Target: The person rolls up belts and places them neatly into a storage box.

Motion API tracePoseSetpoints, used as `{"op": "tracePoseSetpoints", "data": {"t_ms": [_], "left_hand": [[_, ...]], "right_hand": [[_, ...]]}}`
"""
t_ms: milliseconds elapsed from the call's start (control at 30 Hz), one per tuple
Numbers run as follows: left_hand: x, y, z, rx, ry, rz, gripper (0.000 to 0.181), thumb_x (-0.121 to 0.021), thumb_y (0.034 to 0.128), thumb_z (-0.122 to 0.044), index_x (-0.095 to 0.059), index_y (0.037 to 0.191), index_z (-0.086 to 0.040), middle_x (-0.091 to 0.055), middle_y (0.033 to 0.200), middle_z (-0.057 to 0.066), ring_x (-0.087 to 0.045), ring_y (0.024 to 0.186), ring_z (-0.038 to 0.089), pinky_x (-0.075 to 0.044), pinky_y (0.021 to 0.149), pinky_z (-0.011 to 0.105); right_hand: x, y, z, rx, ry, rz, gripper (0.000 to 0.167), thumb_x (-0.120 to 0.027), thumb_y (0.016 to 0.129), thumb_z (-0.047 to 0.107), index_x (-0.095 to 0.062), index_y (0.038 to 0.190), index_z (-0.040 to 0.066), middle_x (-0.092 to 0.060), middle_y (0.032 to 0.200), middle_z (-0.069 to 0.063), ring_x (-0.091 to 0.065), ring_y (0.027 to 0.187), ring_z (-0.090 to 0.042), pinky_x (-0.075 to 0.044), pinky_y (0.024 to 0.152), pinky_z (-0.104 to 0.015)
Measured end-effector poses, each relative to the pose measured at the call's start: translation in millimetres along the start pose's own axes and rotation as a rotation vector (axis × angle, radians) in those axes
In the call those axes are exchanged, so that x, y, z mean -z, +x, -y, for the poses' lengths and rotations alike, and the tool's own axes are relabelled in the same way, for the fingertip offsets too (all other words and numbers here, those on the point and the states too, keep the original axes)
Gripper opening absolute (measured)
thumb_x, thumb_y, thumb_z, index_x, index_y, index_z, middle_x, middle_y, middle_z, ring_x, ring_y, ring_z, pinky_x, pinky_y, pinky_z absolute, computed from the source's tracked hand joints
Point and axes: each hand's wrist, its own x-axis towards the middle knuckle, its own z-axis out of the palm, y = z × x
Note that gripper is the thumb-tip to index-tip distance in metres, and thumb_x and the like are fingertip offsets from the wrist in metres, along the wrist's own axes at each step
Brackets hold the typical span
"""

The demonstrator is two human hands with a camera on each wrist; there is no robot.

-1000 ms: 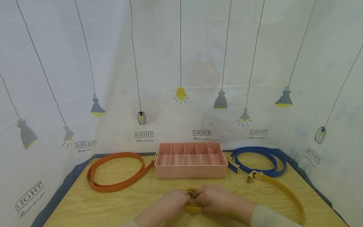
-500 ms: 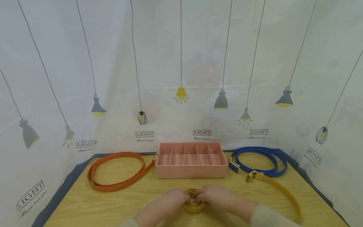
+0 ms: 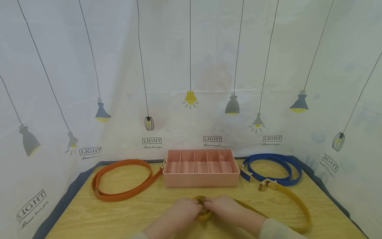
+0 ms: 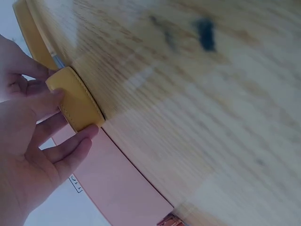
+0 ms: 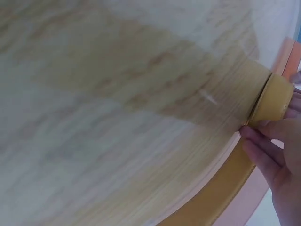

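Note:
A mustard-yellow belt (image 3: 301, 205) is rolled at one end into a small upright coil. My left hand (image 3: 185, 212) grips the coil from the left, thumb and fingers on its wall. From the right, my right hand (image 3: 222, 207) pinches the same roll. In the left wrist view, the stitched outer turn of the yellow belt (image 4: 77, 101) lies between thumb and fingers. The right wrist view has the unrolled strap (image 5: 214, 193) leading away from the fingers. It loops behind and under the right forearm to a gold buckle (image 3: 268, 184). Fingertips inside the coil are partly hidden.
Behind the hands stands a pink box (image 3: 201, 179) with several compartments. An orange belt (image 3: 120, 198) lies looped at its left, and a blue belt (image 3: 293, 179) lies coiled at its right. A printed white curtain (image 3: 191, 59) surrounds the wooden table (image 3: 119, 219).
The loose yellow strap has been drawn leftward, and its bend now lies closer to the right forearm. A stretch of strap shows behind that forearm. Both hands stay on the coil.

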Motion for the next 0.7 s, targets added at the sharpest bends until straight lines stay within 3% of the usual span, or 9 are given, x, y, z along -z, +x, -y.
{"op": "tracePoseSetpoints", "data": {"t_ms": [133, 200, 267, 467, 700], "left_hand": [[0.3, 0.2, 1.9, -0.003, -0.019, 0.000, 0.011, -0.069, 0.0858, -0.013, -0.068, 0.086, -0.025, -0.058, 0.078, -0.011, -0.054, 0.069, 0.005, -0.045, 0.064, 0.023], [1.4, -0.5, 4.9, -0.015, -0.070, 0.006, 0.015, -0.070, 0.0848, -0.011, -0.069, 0.086, -0.025, -0.060, 0.079, -0.013, -0.053, 0.070, 0.002, -0.044, 0.065, 0.021], [3.6, -1.9, 7.9, -0.036, -0.116, 0.003, 0.016, -0.070, 0.0844, -0.008, -0.069, 0.085, -0.024, -0.060, 0.078, -0.015, -0.052, 0.069, 0.001, -0.043, 0.065, 0.020], [7.2, -5.1, 13.4, -0.094, -0.161, -0.047, 0.017, -0.070, 0.0821, -0.004, -0.067, 0.080, -0.021, -0.058, 0.074, -0.015, -0.049, 0.065, 0.000, -0.041, 0.062, 0.017], [10.3, -2.3, 6.1, -0.006, -0.026, -0.018, 0.007, -0.072, 0.0819, -0.016, -0.068, 0.083, -0.022, -0.061, 0.078, -0.011, -0.053, 0.068, 0.005, -0.043, 0.064, 0.022]], "right_hand": [[0, -4.3, -4, 0.018, 0.080, 0.000, 0.021, -0.062, 0.090, 0.004, -0.065, 0.104, 0.021, -0.061, 0.119, 0.006, -0.062, 0.093, -0.005, -0.050, 0.075, -0.021], [2, -7.3, -6, 0.038, 0.130, 0.000, 0.025, -0.062, 0.092, 0.005, -0.066, 0.112, 0.020, -0.059, 0.129, 0.003, -0.061, 0.108, -0.011, -0.051, 0.084, -0.027], [2, -9.4, -8, 0.062, 0.170, -0.004, 0.027, -0.062, 0.093, 0.005, -0.066, 0.117, 0.019, -0.057, 0.134, 0.001, -0.060, 0.111, -0.013, -0.052, 0.085, -0.030], [3, -8.3, -10, 0.079, 0.174, -0.007, 0.025, -0.062, 0.093, 0.005, -0.067, 0.111, 0.021, -0.060, 0.128, 0.004, -0.062, 0.104, -0.007, -0.051, 0.082, -0.023], [5, -1.4, -6, 0.030, 0.120, 0.010, 0.018, -0.068, 0.087, 0.007, -0.065, 0.097, 0.022, -0.060, 0.098, 0.013, -0.058, 0.080, 0.001, -0.046, 0.068, -0.015]]}}
